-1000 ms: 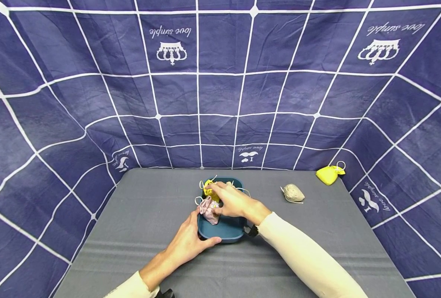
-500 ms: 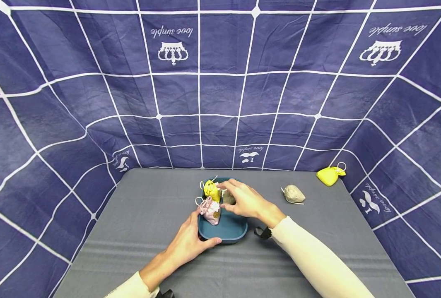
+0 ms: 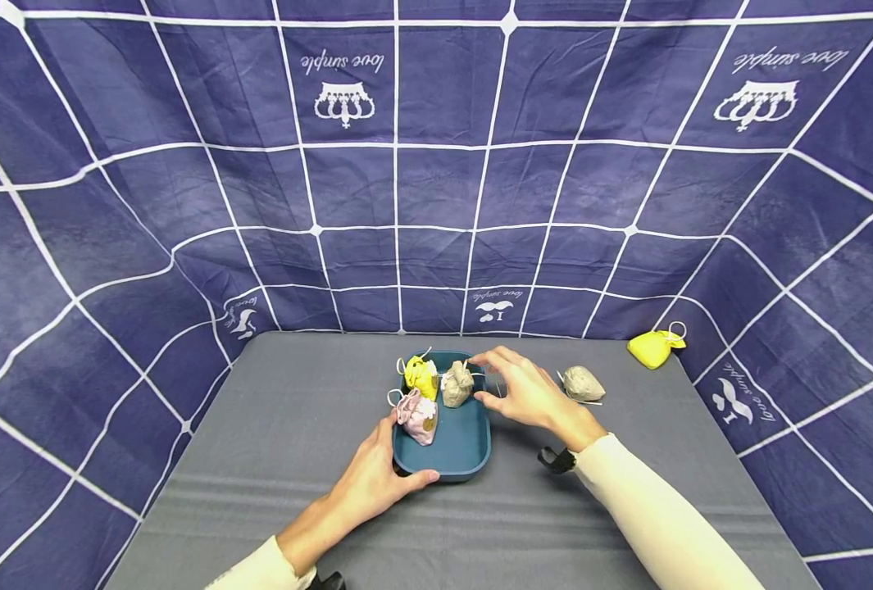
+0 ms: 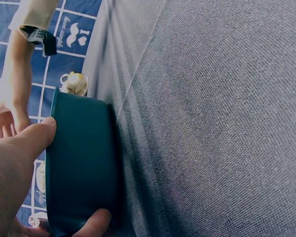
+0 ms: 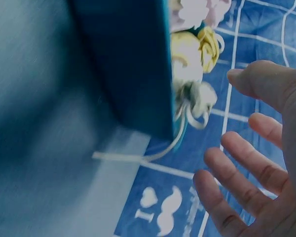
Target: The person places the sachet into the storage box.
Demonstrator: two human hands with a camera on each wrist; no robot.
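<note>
The left hand (image 3: 366, 475) is holding a blue bin (image 3: 452, 447) by its corner, a pink pouch (image 3: 416, 416) is lying inside, the right hand (image 3: 522, 392) is hovering, grip spread, beside the rim near a beige pouch (image 3: 456, 387), and a yellow pouch (image 3: 423, 378) is resting farther back inside.

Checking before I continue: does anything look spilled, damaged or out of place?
Nothing looks spilled or damaged. One small oddity: a cord from the beige pouch inside the blue bin sticks out past the rim rather than lying inside. The lettering on the backdrop also appears upside down.
</note>
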